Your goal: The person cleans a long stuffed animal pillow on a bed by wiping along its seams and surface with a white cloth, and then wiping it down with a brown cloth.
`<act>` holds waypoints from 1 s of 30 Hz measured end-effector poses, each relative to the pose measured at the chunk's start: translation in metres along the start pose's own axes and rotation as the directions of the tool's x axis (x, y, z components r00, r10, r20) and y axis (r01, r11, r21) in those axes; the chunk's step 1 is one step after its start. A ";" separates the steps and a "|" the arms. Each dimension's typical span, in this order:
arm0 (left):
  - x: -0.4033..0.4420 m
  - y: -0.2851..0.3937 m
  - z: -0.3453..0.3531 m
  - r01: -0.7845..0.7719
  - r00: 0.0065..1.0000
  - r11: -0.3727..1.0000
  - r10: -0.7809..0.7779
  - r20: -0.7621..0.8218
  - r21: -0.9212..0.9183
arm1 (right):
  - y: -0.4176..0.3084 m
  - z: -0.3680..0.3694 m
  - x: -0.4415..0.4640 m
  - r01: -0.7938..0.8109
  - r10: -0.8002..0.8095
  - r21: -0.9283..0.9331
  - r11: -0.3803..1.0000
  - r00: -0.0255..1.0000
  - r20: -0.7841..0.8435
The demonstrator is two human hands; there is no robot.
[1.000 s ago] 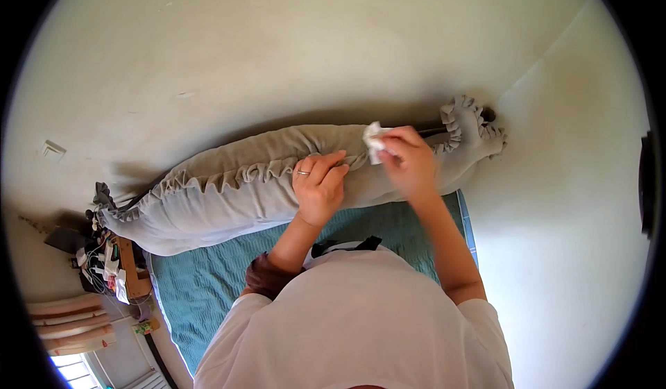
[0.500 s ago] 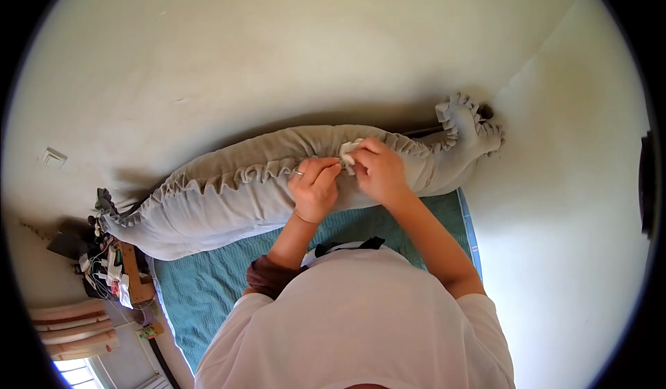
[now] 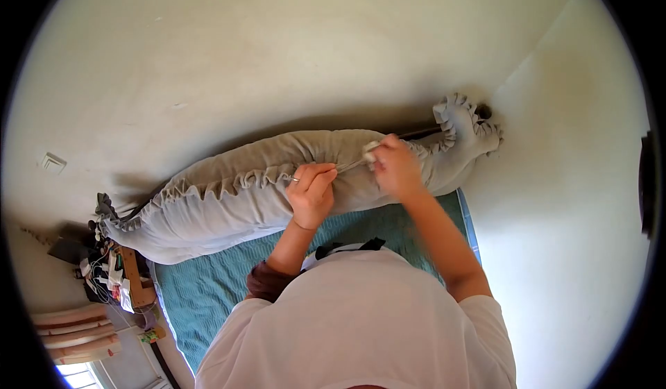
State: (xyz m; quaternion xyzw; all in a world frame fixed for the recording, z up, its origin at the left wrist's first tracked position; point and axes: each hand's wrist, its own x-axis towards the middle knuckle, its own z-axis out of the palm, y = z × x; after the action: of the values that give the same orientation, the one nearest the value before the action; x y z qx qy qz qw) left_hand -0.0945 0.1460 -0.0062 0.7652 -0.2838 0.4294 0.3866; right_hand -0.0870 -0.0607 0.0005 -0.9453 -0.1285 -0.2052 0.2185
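Note:
A long grey padded cover (image 3: 229,212) with a ruffled seam lies over the headboard against the wall. My left hand (image 3: 310,193), with a ring on one finger, is closed on the ruffled edge near the middle of the cover. To its right, my right hand (image 3: 397,167) is closed around a crumpled white cloth or tissue (image 3: 371,151), held at the seam. The ruffle between the two hands looks stretched straight. My right hand is slightly blurred.
Below the cover is a bed with a teal quilted sheet (image 3: 208,292). At the left stands a wooden bedside shelf (image 3: 136,278) cluttered with cables and small items. A wall switch (image 3: 53,163) and a striped curtain (image 3: 76,333) are farther left.
My right hand moved left with the white cloth to beside my left hand, then back right along the seam. My left hand kept its grip, shifting slightly left and down.

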 end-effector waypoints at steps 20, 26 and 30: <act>0.008 0.010 0.010 0.065 0.998 0.998 -0.065 -0.006 0.006 | 0.009 0.011 -0.007 0.056 -0.042 0.071 0.996 0.983 -0.181; 0.012 0.012 0.010 0.107 0.994 0.994 -0.107 0.008 0.011 | -0.009 -0.028 0.004 0.022 0.077 0.298 0.954 0.945 -0.318; 0.010 0.013 0.012 0.219 0.976 0.972 -0.218 0.017 -0.084 | -0.034 0.008 -0.003 0.071 -0.025 0.270 0.960 0.985 -0.169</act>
State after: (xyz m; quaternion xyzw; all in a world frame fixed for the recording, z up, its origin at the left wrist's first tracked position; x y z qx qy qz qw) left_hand -0.0942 0.1279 0.0034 0.7762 -0.2175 0.3690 0.4627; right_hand -0.0979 -0.0282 0.0052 -0.8823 -0.1602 -0.2679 0.3523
